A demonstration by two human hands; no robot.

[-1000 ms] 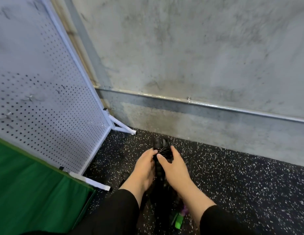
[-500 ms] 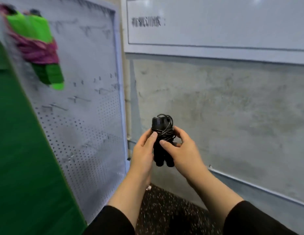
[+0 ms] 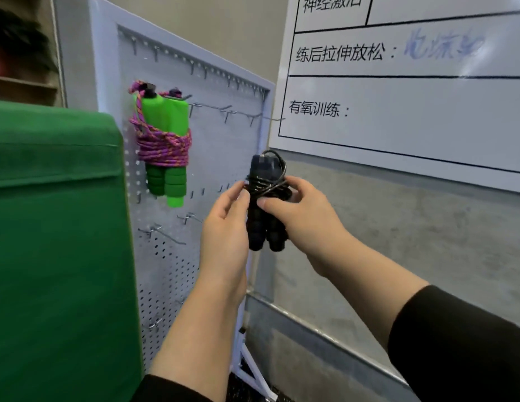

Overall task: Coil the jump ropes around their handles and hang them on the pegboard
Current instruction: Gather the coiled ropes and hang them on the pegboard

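Since the earlier frames the view has swung up from the speckled floor to face the pegboard (image 3: 224,158), and both hands have raised the black rope bundle from floor level to board height; the board now fills the middle of the view rather than the left edge.

Largest first: green mat (image 3: 55,242) blocks the left side, upright, overlapping the board's left edge. Whiteboard (image 3: 412,91) with printed headings sits upper right on the concrete wall (image 3: 398,242). Pegboard stands between them, white frame, rows of metal hooks (image 3: 227,111) across the top and more lower down.

Green-handled rope (image 3: 164,140) already hangs on an upper hook, purple cord wound round both handles. That one looks done.

Black jump rope (image 3: 266,204) is in hand, held upright just in front of the board's right edge, handles side by side, cord wrapped round the upper part, a small loop sticking up at the top.

Left hand (image 3: 224,224) curls round the left side of the bundle. Right hand (image 3: 299,213) grips the right side, thumb pressing over the coil.

Step judged: coiling finished, hang step underway. Next move likely needs that top loop or the handle gap lifted onto a free hook to the right of the green one, keeping thumb pressure so the coil doesn't loosen.
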